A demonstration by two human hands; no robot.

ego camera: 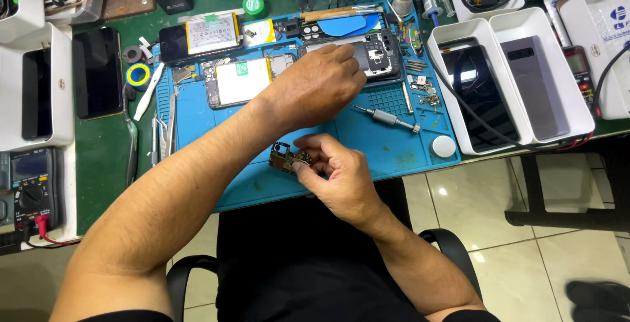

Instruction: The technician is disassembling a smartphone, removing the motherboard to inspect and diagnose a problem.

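Two hands over blue mat (394, 155): right hand (341, 178) pinches circuit board (287, 159) near front edge; left hand (321, 82), fingers curled, on opened phone (377, 56).

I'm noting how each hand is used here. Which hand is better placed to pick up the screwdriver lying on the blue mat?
Probably the left hand: it hovers by the opened phone, just above the screwdriver, apparently empty. The right hand already pinches a small circuit board.

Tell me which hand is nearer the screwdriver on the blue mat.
Left. The left hand reaches across to the opened phone, just up and left of the screwdriver. The right hand sits lower, toward the mat's near edge, holding a small circuit board.
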